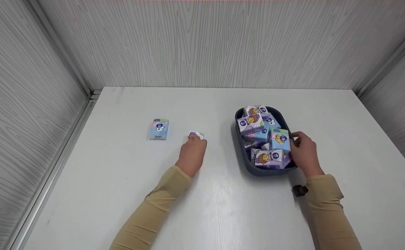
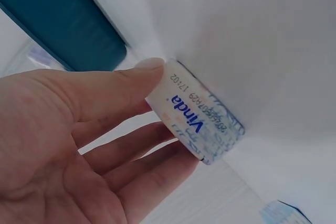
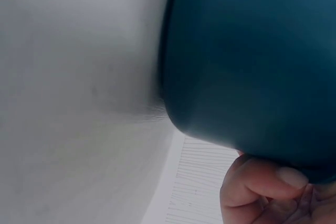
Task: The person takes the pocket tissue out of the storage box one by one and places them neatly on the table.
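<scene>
My left hand (image 1: 192,156) pinches a small white-and-purple tissue pack (image 1: 197,134) over the middle of the table. In the left wrist view, thumb and fingers hold opposite edges of this tissue pack (image 2: 191,109), which shows "Vinda" printed in blue. To the right, a dark blue-green bin (image 1: 258,171) holds a heap of several purple and light-blue tissue packs (image 1: 269,158). My right hand (image 1: 305,152) grips the bin's right rim. Its curled thumb and fingers meet the rim in the right wrist view, where the bin (image 3: 247,66) hides part of the hand (image 3: 265,192).
One light-blue tissue pack (image 1: 159,129) lies flat on the white table (image 1: 126,180), left of my left hand. Grey wood-grain panels (image 1: 202,45) enclose the table at the back and both sides. A small black device (image 1: 300,190) sits by the right sleeve cuff.
</scene>
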Available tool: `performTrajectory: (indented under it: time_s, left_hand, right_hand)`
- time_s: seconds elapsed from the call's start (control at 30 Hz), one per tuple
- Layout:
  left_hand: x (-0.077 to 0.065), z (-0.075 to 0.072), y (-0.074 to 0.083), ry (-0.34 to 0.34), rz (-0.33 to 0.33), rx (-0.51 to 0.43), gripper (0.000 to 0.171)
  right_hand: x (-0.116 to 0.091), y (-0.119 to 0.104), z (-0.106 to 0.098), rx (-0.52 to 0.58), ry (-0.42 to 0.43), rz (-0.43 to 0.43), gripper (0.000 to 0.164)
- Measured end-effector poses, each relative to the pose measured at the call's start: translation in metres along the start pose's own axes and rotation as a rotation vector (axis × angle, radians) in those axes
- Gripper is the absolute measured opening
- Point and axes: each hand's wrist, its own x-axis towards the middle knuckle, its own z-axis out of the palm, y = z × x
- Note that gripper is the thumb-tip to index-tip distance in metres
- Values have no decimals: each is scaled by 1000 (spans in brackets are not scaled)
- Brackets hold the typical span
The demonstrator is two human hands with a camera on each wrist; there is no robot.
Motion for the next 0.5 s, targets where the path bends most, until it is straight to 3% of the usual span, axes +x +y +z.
performTrajectory:
  time_s: [0.2,0.43,0.5]
  left_hand:
    - [12,-2,-21,-62,-81,-19,16]
    - [21,1,-38,15,-120,10,17]
    - [23,0,-42,-16,-130,5,18]
  right_hand:
    - [0,0,-1,-2,-18,12,35]
    - [0,1,0,-18,18,-39,34]
    - [0,1,0,-19,22,-40,33]
